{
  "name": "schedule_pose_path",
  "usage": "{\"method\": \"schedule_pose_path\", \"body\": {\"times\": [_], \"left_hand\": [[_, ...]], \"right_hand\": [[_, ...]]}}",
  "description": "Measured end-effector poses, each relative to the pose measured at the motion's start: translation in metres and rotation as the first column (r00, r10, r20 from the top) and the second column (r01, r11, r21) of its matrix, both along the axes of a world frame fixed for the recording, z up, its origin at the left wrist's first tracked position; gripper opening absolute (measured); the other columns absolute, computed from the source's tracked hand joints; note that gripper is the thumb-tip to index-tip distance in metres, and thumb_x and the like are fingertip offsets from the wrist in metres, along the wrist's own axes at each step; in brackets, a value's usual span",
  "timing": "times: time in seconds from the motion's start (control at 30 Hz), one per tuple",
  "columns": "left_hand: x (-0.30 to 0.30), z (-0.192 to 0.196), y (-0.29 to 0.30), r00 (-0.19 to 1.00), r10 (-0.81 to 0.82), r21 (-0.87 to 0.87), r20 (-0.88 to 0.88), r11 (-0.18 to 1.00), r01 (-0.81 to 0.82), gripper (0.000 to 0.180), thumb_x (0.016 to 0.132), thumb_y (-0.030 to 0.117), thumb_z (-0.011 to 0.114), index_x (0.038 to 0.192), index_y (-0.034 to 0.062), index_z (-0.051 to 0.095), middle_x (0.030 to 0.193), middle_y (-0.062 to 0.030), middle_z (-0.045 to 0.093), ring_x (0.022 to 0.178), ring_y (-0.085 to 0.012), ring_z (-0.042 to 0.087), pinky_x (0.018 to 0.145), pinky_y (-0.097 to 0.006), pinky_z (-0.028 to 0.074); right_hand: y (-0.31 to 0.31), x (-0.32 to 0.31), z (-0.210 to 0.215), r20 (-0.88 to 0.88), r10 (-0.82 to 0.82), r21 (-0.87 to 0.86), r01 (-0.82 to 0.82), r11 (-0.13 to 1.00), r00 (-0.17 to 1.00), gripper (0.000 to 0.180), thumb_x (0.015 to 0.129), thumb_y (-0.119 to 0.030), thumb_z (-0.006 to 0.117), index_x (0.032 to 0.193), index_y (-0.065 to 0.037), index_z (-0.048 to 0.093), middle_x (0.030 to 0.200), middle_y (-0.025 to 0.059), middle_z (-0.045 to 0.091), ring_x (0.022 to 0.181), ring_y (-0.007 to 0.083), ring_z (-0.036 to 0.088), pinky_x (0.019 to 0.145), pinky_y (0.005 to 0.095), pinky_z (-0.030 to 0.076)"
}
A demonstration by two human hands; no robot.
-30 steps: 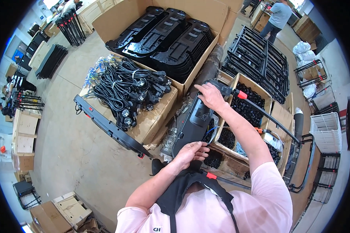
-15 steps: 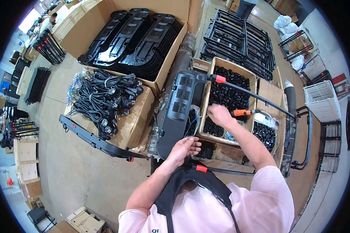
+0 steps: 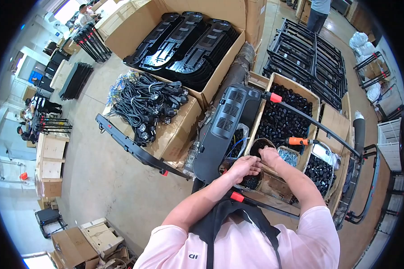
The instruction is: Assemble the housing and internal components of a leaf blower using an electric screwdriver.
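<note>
My left hand [image 3: 248, 167] is over the near right edge of a long black plastic cover [image 3: 209, 141] with vent slots. Its fingers are bent and pressed together; anything pinched there is too small to make out. Close beside it, my right hand [image 3: 269, 156] dips its fingertips into a small bin of black parts [image 3: 259, 145], its fingers drawn together and partly hidden. An orange-handled power screwdriver [image 3: 297, 141] lies across the bins to the right of that hand. Silver screws [image 3: 288, 156] fill a small compartment alongside.
A wooden-edged box of black knobs [image 3: 285, 112] stands beyond my hands, with black caps [image 3: 319, 172] at right. A dark frame bar [image 3: 323, 124] crosses the bins. Bundled power cords [image 3: 141, 105] lie on a carton at left, before a carton of black covers [image 3: 179, 49].
The view has swung left. My right hand has come nearer to me and to my left hand, into the small bin. My left hand has shifted slightly forward and right.
</note>
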State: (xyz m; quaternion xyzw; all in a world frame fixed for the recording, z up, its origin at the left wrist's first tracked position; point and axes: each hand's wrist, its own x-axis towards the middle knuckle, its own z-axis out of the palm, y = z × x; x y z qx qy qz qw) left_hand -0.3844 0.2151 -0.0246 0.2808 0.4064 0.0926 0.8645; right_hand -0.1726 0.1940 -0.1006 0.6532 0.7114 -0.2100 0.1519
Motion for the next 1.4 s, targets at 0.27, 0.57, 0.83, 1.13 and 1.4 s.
{"method": "schedule_pose_path", "body": {"times": [0.27, 0.57, 0.83, 1.13, 1.4], "left_hand": [[0.019, -0.01, 0.001, 0.993, 0.117, -0.014, -0.028, 0.993, -0.118, 0.033, 0.112, 0.029, 0.055, 0.125, 0.001, 0.064, 0.112, -0.0114, 0.07, 0.1, -0.0218, 0.071, 0.09, -0.036, 0.061], [0.053, -0.017, 0.009, 0.964, 0.262, -0.025, -0.055, 0.964, -0.264, 0.056, 0.112, 0.037, 0.053, 0.147, -0.0068, 0.05, 0.151, -0.0254, 0.053, 0.144, -0.0383, 0.051, 0.121, -0.049, 0.042], [0.081, -0.057, 0.016, 0.938, 0.343, -0.244, 0.055, 0.915, -0.321, 0.048, 0.116, 0.044, 0.036, 0.128, 0.0043, 0.061, 0.121, -0.0102, 0.066, 0.111, -0.0245, 0.064, 0.101, -0.044, 0.052], [0.095, -0.045, 0.01, 0.869, 0.466, -0.456, 0.166, 0.818, -0.351, 0.028, 0.113, 0.022, 0.046, 0.124, -0.0011, 0.057, 0.119, -0.017, 0.065, 0.113, -0.0331, 0.067, 0.106, -0.046, 0.057], [0.079, -0.024, -0.009, 0.963, 0.194, -0.181, 0.185, 0.97, -0.161, 0.031, 0.114, 0.024, 0.051, 0.132, 0.0022, 0.064, 0.118, -0.0089, 0.069, 0.104, -0.02, 0.069, 0.091, -0.035, 0.06]], "right_hand": [[-0.005, 0.017, -0.015, -0.112, 0.091, 0.056, -0.086, 0.995, 0.989, 0.023, 0.091, -0.023, 0.066, 0.104, -0.005, 0.072, 0.099, 0.0224, 0.076, 0.099, 0.0379, 0.075, 0.087, 0.0489, 0.061], [-0.016, 0.043, -0.001, -0.412, -0.213, 0.09, 0.272, 0.958, 0.886, 0.019, 0.082, -0.014, 0.07, 0.098, -0.004, 0.074, 0.096, 0.0229, 0.076, 0.093, 0.0417, 0.074, 0.086, 0.048, 0.059], [-0.02, 0.019, 0.089, -0.829, -0.355, -0.047, 0.578, 0.815, 0.433, 0.021, 0.086, -0.011, 0.07, 0.106, -0.003, 0.076, 0.096, 0.0136, 0.077, 0.086, 0.0226, 0.076, 0.079, 0.0362, 0.059], [-0.057, 0.057, 0.106, -0.816, -0.563, -0.204, 0.846, 0.493, 0.132, 0.022, 0.097, -0.012, 0.068, 0.112, 0.0, 0.077, 0.1, 0.0096, 0.075, 0.08, 0.0106, 0.071, 0.066, 0.0281, 0.058], [-0.074, 0.136, -0.009, -0.732, -0.493, -0.547, 0.837, 0.014, -0.47, 0.057, 0.098, -0.02, 0.074, 0.147, -0.002, 0.05, 0.118, 0.013, 0.066, 0.097, 0.0225, 0.07, 0.075, 0.0381, 0.062]]}}
